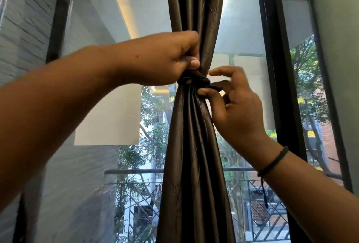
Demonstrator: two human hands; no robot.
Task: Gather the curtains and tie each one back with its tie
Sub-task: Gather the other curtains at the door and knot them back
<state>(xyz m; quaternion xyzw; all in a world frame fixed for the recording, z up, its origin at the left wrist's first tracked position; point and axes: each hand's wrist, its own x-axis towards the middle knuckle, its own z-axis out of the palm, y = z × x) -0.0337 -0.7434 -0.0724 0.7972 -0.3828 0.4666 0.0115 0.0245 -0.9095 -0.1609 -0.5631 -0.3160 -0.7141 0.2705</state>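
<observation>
— Head view: dark brown curtain (191, 136) hanging down the middle of the window (108, 35), gathered into one tight bundle at mid-height, fanning out wider below.

— And the tie?

— Dark tie (194, 82) wrapped round the narrowest part of the bundle, knotted or twisted at the front; exact knot hard to make out against the same-coloured cloth.

— Left hand?

— Left hand (165, 58) reaching in from the left, fingers curled tight, pinching the curtain folds just above the tie, thumb tip pressed on the cloth right at the wrap.

— Right hand?

— Right hand (233, 103) coming up from the lower right, just beside the bundle. Thumb and a bent finger closed on the tie's right-hand end, thumb tip touching the curtain just under the wrap; index finger stretched out free above, holding nothing. Thin dark bracelet (273, 162) on that wrist, with a short cord dangling.

— Behind all that?

— Black window frame (272, 68) upright to the right of the curtain. Outside, metal balcony railing (242, 184) low down, green trees (151, 118), pale building wall on the left.
</observation>
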